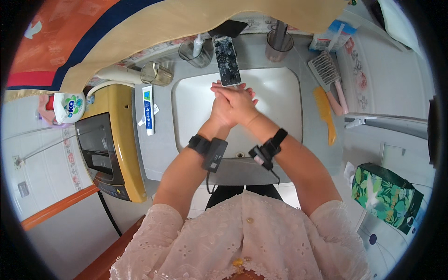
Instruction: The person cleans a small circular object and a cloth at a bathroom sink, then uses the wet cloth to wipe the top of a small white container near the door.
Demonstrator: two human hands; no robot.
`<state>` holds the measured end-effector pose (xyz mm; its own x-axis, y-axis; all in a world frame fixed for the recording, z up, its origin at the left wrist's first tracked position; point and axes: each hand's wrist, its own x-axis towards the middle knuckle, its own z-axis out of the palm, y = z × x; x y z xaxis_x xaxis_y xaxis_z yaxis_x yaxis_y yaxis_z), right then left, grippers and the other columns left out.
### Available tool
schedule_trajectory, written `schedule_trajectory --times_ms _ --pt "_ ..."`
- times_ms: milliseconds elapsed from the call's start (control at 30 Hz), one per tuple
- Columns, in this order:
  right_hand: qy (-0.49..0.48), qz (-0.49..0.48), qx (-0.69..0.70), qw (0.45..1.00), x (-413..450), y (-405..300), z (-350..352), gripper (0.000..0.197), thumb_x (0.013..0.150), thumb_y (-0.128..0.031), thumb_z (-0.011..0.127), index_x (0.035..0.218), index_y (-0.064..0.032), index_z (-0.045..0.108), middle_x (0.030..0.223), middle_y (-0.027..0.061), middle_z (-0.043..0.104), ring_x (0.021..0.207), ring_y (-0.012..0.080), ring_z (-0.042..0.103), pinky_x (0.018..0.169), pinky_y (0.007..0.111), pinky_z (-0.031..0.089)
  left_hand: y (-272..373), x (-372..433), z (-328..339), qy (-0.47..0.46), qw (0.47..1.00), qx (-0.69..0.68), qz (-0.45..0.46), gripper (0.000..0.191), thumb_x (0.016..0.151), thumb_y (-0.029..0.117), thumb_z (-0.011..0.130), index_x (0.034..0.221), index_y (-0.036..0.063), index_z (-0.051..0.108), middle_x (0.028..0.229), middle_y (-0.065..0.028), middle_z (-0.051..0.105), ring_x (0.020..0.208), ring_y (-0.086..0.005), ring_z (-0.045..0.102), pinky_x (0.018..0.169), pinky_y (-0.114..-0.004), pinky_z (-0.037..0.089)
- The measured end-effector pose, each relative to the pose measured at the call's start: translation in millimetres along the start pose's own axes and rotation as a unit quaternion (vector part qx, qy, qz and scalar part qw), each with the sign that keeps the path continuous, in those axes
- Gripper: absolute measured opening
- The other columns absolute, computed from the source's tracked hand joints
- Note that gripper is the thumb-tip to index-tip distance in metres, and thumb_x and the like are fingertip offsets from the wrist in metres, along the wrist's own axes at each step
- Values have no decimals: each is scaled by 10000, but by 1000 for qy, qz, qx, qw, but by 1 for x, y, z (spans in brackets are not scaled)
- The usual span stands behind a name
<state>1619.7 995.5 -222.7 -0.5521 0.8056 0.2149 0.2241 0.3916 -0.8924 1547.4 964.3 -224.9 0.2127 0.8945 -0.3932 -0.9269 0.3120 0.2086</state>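
My left hand (221,111) and my right hand (240,102) are clasped together over the white sink basin (276,115). The right lies across the left, and fingertips show on both sides. No object is visible between them; the palms are hidden. Just beyond the fingers hangs the end of a flat dark faucet (227,63), its surface covered with whitish spots. Whether water runs from it I cannot tell. Above the spout is its black lever (229,28). Each wrist carries a black strap with a small device and a cable.
Left of the basin lie a toothpaste tube (148,110) and a tipped glass (156,74). Two glasses (195,52) (279,45) flank the faucet. Right are a vented hairbrush (323,70), a yellow comb (323,112) and a tissue pack (386,197). A yellow-framed washing machine (120,147) borders the counter; a curtain (182,21) hangs behind.
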Motion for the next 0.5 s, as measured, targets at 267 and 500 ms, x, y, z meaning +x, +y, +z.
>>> schedule_trajectory --times_ms 267,500 --pt "66 -6 -112 991 -18 16 2 260 768 -93 470 1009 -34 550 1132 180 505 1057 369 443 894 428 373 12 15 -22 50 998 47 5 324 907 267 389 1129 53 489 1145 -82 536 1029 -207 525 925 -359 407" --pt "8 0 -153 988 -12 14 -19 324 848 -213 431 1053 12 542 1164 179 506 1162 350 396 1006 426 263 -21 -7 7 127 989 78 11 338 907 295 401 1148 74 484 1164 -68 526 1041 -202 515 933 -355 399"
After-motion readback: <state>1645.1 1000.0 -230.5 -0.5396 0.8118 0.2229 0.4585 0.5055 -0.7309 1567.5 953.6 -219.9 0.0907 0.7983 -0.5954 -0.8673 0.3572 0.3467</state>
